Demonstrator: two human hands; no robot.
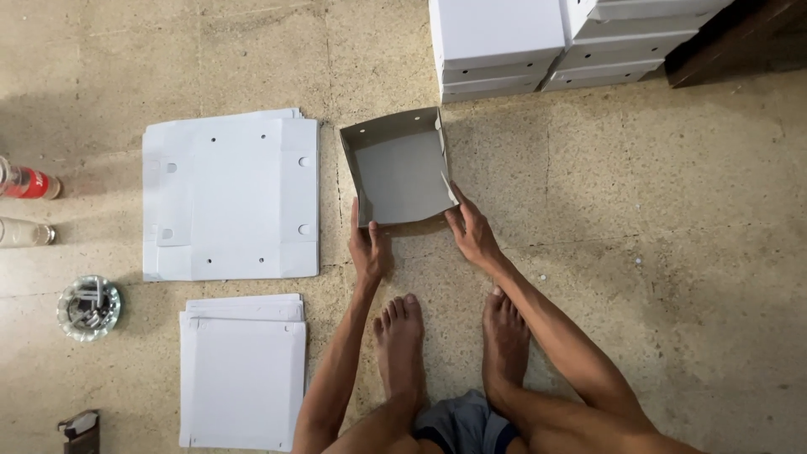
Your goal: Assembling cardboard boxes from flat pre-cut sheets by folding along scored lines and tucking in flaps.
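Half-folded grey box (397,172) centre (white boxes (538,42) behind).

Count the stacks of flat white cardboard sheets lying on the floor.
2. One flat stack lies left of the half-folded box that the left hand and right hand hold; a second stack lies below it, nearer the person.

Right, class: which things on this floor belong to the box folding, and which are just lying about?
Belong to the work:
half-folded grey box, held by left hand and right hand
flat white cut-outs
smaller white sheets
finished white boxes

Lying about:
glass ashtray
two bottles
lighter
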